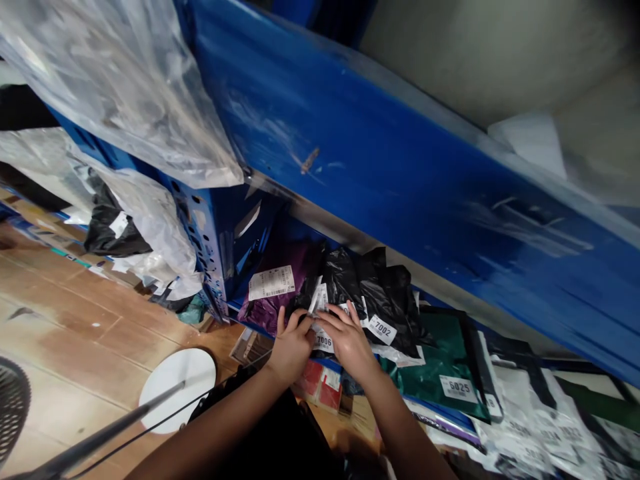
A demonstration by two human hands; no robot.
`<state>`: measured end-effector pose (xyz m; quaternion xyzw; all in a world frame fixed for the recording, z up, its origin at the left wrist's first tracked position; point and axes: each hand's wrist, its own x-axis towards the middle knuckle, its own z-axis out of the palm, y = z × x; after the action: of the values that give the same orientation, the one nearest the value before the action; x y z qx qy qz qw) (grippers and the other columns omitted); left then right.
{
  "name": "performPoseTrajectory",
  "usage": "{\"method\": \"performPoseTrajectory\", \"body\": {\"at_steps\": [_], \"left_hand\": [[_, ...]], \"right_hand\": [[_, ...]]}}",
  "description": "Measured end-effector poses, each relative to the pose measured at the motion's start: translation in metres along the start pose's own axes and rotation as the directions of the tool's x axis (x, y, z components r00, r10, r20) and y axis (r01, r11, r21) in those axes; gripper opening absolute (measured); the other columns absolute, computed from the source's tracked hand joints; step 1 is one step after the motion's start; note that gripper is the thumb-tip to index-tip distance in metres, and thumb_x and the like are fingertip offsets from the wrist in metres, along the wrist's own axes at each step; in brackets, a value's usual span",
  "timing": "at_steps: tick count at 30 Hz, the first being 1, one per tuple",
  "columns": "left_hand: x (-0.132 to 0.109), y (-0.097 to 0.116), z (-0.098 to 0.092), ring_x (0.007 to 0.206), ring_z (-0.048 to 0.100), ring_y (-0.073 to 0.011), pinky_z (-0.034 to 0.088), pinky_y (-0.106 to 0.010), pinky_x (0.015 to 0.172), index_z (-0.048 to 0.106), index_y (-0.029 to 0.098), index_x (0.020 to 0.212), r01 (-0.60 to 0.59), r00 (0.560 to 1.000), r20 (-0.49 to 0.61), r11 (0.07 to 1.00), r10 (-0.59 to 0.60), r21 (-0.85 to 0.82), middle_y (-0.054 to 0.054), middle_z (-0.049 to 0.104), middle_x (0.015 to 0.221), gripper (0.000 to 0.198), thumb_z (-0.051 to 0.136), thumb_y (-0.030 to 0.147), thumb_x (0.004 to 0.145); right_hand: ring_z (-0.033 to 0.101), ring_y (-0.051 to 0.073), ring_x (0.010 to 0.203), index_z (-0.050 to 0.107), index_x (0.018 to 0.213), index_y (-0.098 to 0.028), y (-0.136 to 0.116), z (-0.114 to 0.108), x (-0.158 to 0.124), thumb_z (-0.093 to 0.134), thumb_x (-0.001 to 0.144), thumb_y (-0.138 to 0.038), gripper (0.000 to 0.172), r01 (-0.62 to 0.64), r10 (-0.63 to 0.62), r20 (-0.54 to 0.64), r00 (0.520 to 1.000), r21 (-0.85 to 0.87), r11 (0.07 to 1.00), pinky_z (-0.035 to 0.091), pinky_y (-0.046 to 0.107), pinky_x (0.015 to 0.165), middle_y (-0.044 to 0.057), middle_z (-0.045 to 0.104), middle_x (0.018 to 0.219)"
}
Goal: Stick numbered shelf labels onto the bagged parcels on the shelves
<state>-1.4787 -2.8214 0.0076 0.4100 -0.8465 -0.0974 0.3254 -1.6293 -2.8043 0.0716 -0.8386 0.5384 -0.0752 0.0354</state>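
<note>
My left hand (291, 345) and my right hand (349, 339) meet over a row of plastic parcel bags on a low shelf. The fingertips of both are closed on the edge of a black parcel bag (306, 301) with white labels. Just below them shows a white label (324, 343) printed 7006. Left of my hands lies a purple parcel bag (265, 313) with a large shipping label. On the right are crumpled black parcel bags (383, 293), one labelled 7002. My fingers partly hide the bag they touch.
A blue shelf beam (350, 127) crosses above my hands. Farther right lie a green parcel bag (435, 360) labelled 6025 and several white bags (525, 413). Clear plastic (125, 87) hangs at upper left. A white round base with a pole (165, 380) stands on the floor.
</note>
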Motion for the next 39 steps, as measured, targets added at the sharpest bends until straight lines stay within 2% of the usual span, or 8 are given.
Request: {"method": "performPoseTrajectory", "body": {"at_steps": [8, 13, 22, 26, 30, 33, 36, 39], "left_hand": [[-0.007, 0.01, 0.005, 0.101, 0.053, -0.0191, 0.007, -0.046, 0.112, 0.06, 0.017, 0.079, -0.04, 0.999, 0.028, 0.997, 0.038, 0.062, -0.002, 0.068, 0.084, 0.007, 0.057, 0.012, 0.082], [-0.011, 0.012, 0.005, 0.091, 0.055, -0.0154, 0.009, -0.041, 0.11, 0.057, 0.018, 0.07, -0.047, 0.996, -0.077, 0.999, 0.048, 0.015, 0.001, 0.066, 0.076, 0.015, 0.055, 0.015, 0.084], [-0.014, 0.003, 0.002, 0.084, 0.057, -0.0105, 0.025, -0.03, 0.103, 0.058, 0.02, 0.074, -0.25, 0.953, -0.208, 0.958, 0.219, -0.139, 0.006, 0.067, 0.071, 0.017, 0.049, 0.014, 0.087], [-0.012, -0.003, 0.001, 0.089, 0.062, -0.0157, 0.04, -0.035, 0.099, 0.062, 0.019, 0.082, -0.282, 0.959, -0.084, 0.933, 0.27, -0.224, -0.002, 0.071, 0.085, 0.015, 0.049, 0.014, 0.086], [-0.006, -0.002, 0.003, 0.073, 0.066, -0.0171, 0.045, -0.04, 0.1, 0.063, 0.018, 0.078, -0.125, 0.984, 0.091, 0.96, 0.152, -0.252, -0.006, 0.07, 0.074, 0.018, 0.047, 0.015, 0.086], [-0.004, 0.004, 0.003, 0.081, 0.067, -0.0212, 0.049, -0.038, 0.096, 0.064, 0.015, 0.087, -0.058, 0.991, 0.103, 0.976, 0.082, -0.211, -0.009, 0.069, 0.076, 0.01, 0.057, 0.018, 0.082], [-0.006, 0.01, -0.001, 0.088, 0.066, -0.0262, 0.053, -0.043, 0.086, 0.06, 0.012, 0.106, -0.056, 0.99, 0.119, 0.987, 0.074, -0.15, -0.012, 0.069, 0.087, 0.027, 0.059, 0.016, 0.08], [-0.012, 0.013, -0.006, 0.076, 0.066, -0.0262, 0.053, -0.045, 0.075, 0.065, 0.015, 0.099, 0.01, 0.983, 0.183, 0.993, 0.013, -0.12, -0.011, 0.07, 0.084, 0.019, 0.052, 0.016, 0.084]], "right_hand": [[0.046, 0.024, 0.123, 0.062, 0.114, -0.024, 0.013, 0.006, 0.006, 0.045, 0.085, -0.003, 0.04, -0.022, 0.026, 0.086, 0.996, -0.039, 0.999, 0.02, 0.055, 0.112, 0.003, 0.062, 0.125], [0.049, 0.025, 0.12, 0.063, 0.113, -0.026, 0.016, 0.008, 0.007, 0.048, 0.087, -0.007, 0.035, -0.007, 0.011, 0.098, 0.995, -0.041, 0.999, 0.021, 0.055, 0.111, 0.001, 0.064, 0.123], [0.049, 0.025, 0.12, 0.062, 0.113, -0.027, 0.021, 0.003, 0.009, 0.053, 0.087, -0.01, 0.033, 0.06, -0.051, 0.146, 0.988, -0.054, 0.997, 0.021, 0.058, 0.111, 0.0, 0.064, 0.123], [0.049, 0.025, 0.119, 0.062, 0.114, -0.028, 0.022, 0.002, 0.009, 0.052, 0.087, -0.011, 0.033, 0.081, -0.074, 0.146, 0.987, -0.049, 0.995, 0.02, 0.06, 0.111, 0.001, 0.064, 0.122], [0.048, 0.025, 0.12, 0.061, 0.116, -0.027, 0.024, 0.002, 0.008, 0.052, 0.087, -0.011, 0.034, 0.096, -0.089, 0.178, 0.98, -0.032, 0.995, 0.023, 0.059, 0.11, 0.0, 0.063, 0.124], [0.048, 0.025, 0.12, 0.063, 0.113, -0.026, 0.025, 0.001, 0.008, 0.052, 0.088, -0.012, 0.03, 0.094, -0.087, 0.179, 0.98, -0.032, 0.995, 0.023, 0.059, 0.11, 0.0, 0.063, 0.123], [0.049, 0.023, 0.118, 0.063, 0.111, -0.026, 0.026, -0.001, 0.009, 0.052, 0.088, -0.012, 0.03, 0.1, -0.094, 0.168, 0.981, -0.027, 0.995, 0.023, 0.058, 0.11, 0.0, 0.064, 0.121], [0.049, 0.022, 0.118, 0.061, 0.113, -0.024, 0.026, -0.006, 0.005, 0.049, 0.088, -0.009, 0.031, 0.131, -0.128, 0.122, 0.984, -0.013, 0.991, 0.026, 0.055, 0.109, 0.001, 0.065, 0.12]]}}
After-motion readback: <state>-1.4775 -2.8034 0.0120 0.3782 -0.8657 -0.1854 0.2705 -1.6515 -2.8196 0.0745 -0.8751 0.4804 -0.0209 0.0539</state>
